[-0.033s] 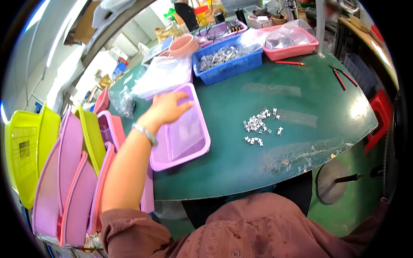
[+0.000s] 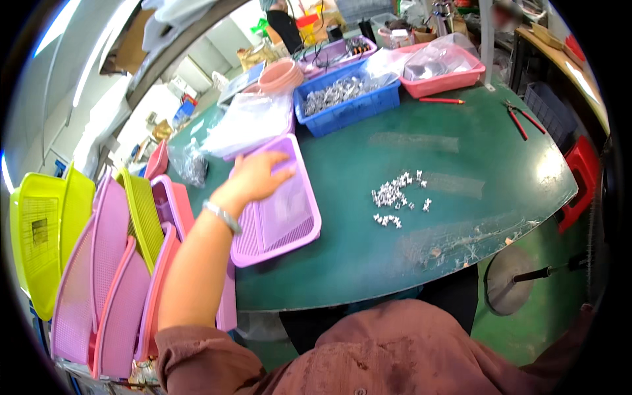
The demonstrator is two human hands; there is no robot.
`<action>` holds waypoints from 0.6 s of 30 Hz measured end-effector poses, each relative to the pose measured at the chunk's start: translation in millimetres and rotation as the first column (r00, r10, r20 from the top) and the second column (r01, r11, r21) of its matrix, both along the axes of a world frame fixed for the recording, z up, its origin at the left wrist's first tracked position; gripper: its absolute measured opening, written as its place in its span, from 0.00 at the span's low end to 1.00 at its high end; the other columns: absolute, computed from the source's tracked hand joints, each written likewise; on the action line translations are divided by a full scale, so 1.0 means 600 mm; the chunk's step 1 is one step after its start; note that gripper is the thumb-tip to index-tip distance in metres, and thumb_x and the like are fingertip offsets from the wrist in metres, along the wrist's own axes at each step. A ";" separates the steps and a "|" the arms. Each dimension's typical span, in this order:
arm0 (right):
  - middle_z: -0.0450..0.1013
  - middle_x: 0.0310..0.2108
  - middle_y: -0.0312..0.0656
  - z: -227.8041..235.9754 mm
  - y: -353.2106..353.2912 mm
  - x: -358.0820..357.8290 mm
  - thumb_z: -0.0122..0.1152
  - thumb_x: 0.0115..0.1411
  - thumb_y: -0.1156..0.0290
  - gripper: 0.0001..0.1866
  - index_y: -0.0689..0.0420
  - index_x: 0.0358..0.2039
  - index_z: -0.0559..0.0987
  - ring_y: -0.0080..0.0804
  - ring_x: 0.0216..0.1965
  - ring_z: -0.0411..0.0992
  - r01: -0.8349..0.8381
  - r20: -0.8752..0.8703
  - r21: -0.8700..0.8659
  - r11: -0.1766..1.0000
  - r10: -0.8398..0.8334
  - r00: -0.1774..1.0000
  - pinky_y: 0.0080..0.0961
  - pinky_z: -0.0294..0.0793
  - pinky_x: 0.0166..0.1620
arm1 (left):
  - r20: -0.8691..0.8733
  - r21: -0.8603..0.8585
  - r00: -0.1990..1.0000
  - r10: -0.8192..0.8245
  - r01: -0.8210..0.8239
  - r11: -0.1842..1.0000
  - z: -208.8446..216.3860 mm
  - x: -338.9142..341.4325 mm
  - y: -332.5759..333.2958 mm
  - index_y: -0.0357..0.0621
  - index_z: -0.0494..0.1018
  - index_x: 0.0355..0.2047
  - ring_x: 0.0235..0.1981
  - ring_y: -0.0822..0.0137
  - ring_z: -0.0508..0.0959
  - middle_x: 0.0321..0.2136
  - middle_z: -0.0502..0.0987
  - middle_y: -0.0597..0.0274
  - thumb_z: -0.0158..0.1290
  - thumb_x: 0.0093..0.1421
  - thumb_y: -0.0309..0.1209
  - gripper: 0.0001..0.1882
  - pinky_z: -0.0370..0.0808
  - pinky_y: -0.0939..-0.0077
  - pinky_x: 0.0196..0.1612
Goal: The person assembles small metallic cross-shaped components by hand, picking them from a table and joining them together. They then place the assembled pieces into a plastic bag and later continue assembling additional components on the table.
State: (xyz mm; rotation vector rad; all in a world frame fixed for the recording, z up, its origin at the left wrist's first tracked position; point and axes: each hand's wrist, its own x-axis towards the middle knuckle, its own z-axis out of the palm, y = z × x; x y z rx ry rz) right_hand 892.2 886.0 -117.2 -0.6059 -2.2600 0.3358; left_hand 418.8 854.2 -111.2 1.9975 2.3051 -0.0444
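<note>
The left hand (image 2: 258, 178) lies open, fingers spread, on a shallow rectangular purple plastic mesh tray (image 2: 286, 214).

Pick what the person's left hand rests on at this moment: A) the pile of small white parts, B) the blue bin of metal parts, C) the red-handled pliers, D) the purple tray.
D: the left hand lies flat on the purple tray at the table's near left.

Purple tray (image 2: 289, 217), green table (image 2: 461, 164)
</note>
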 end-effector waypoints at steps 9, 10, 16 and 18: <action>0.71 0.35 0.43 -0.012 -0.015 0.034 0.50 0.56 0.67 0.17 0.65 0.42 0.70 0.28 0.35 0.70 -0.037 -0.088 0.034 0.999 0.040 0.995 0.22 0.69 0.40 | 0.009 0.401 0.987 -0.160 0.143 0.905 -0.021 0.150 -0.162 0.41 0.70 0.40 0.47 0.53 0.68 0.41 0.71 0.52 0.52 0.49 0.32 0.17 0.53 0.53 0.54; 0.71 0.35 0.43 -0.005 -0.014 0.042 0.50 0.56 0.67 0.17 0.65 0.42 0.70 0.28 0.35 0.70 -0.047 -0.110 0.060 0.997 0.053 0.993 0.22 0.69 0.40 | 0.019 0.455 0.979 -0.201 0.171 0.874 -0.039 0.161 -0.168 0.41 0.70 0.39 0.46 0.53 0.68 0.40 0.71 0.52 0.53 0.48 0.30 0.16 0.55 0.56 0.54; 0.71 0.34 0.43 0.044 -0.016 0.004 0.50 0.56 0.68 0.17 0.65 0.42 0.70 0.29 0.34 0.70 -0.259 -0.192 0.212 0.942 0.300 0.934 0.23 0.69 0.39 | 0.075 0.508 0.957 -0.279 0.204 0.837 -0.166 0.210 -0.257 0.40 0.71 0.35 0.49 0.50 0.65 0.42 0.69 0.51 0.53 0.47 0.25 0.13 0.61 0.59 0.52; 0.71 0.34 0.43 0.063 -0.029 -0.009 0.50 0.56 0.68 0.17 0.65 0.42 0.70 0.29 0.34 0.70 -0.313 -0.210 0.270 0.911 0.373 0.904 0.23 0.69 0.39 | 0.121 0.515 0.961 -0.247 0.152 0.844 -0.204 0.212 -0.264 0.39 0.71 0.37 0.49 0.48 0.65 0.43 0.68 0.49 0.52 0.48 0.25 0.13 0.62 0.60 0.51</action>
